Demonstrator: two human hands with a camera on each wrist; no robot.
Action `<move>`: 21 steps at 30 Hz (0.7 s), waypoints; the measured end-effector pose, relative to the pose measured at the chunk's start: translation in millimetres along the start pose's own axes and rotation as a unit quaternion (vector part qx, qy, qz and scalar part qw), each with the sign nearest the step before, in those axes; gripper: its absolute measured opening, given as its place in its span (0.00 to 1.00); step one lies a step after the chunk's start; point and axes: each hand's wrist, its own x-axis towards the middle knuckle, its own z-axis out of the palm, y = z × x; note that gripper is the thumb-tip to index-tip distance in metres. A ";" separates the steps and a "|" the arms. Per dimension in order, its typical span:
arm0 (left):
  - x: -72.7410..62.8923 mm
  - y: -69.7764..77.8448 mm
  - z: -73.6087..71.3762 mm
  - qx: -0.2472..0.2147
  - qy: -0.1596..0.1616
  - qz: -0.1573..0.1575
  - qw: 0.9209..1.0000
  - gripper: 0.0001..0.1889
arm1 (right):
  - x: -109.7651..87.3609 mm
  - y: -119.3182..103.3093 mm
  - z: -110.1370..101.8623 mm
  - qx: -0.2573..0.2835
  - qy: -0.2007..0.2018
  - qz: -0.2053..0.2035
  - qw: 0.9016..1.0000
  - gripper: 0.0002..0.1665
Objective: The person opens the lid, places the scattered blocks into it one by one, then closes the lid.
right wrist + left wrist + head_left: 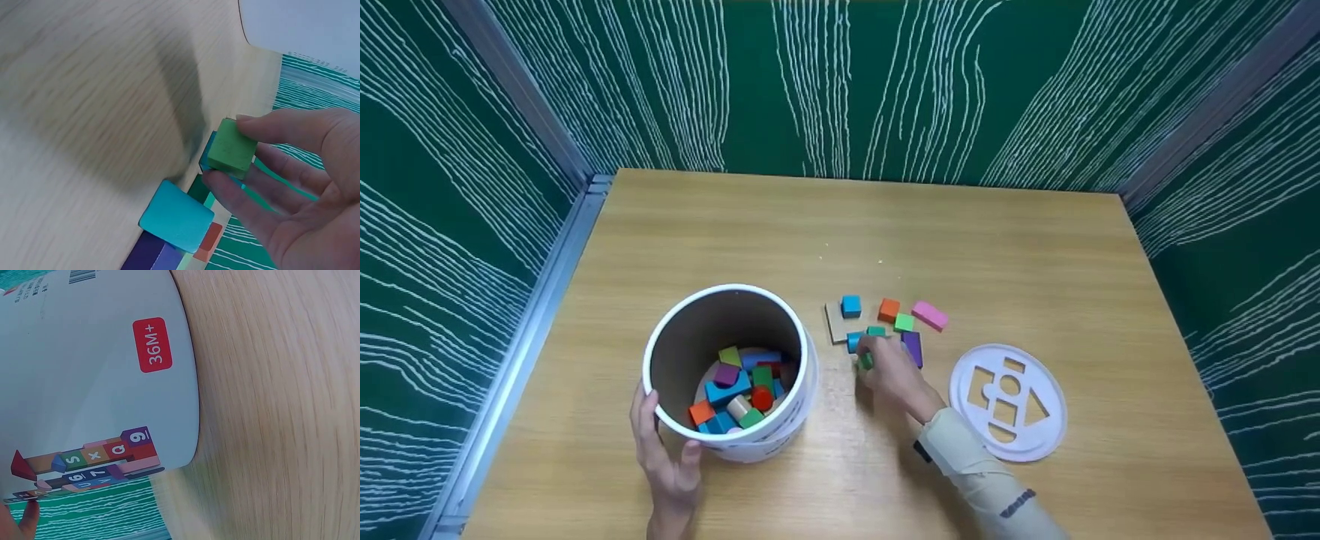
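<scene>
A white round tub (pixel 802 409) with colourful wooden blocks (pixel 727 386) inside stands at the left. My left hand (pixel 667 469) rests against its near left side, with the fingers along the outer wall and the thumb apart below the rim. To the right of the tub, my right hand (pixel 894 375) pinches a green block (pixel 232 146) between thumb and fingertips. In the right wrist view, a teal block (pixel 177 216) lies close below that hand. A purple block (pixel 912 349) is beside the hand in the head view.
Beyond the right hand lie a blue cube (pixel 851 306), a flat pale block (pixel 835 324), an orange cube (pixel 889 310), a light green block (pixel 904 322) and a pink block (pixel 930 315). A white lid (pixel 1054 390) with shaped holes is on the table (pixel 1140 420) at the right.
</scene>
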 end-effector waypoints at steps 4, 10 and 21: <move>0.4 1.9 -0.3 0.004 -0.003 -0.008 1.000 0.40 | 0.0 1.3 -2.3 0.003 0.008 -0.010 1.000 0.16; 2.0 3.0 0.6 -0.008 0.008 0.007 1.000 0.41 | -1.1 2.2 -4.0 0.014 0.023 -0.061 0.998 0.14; 0.8 2.2 -0.2 -0.008 0.004 -0.001 1.000 0.40 | -2.7 -1.9 -11.2 0.036 0.032 -0.069 0.996 0.16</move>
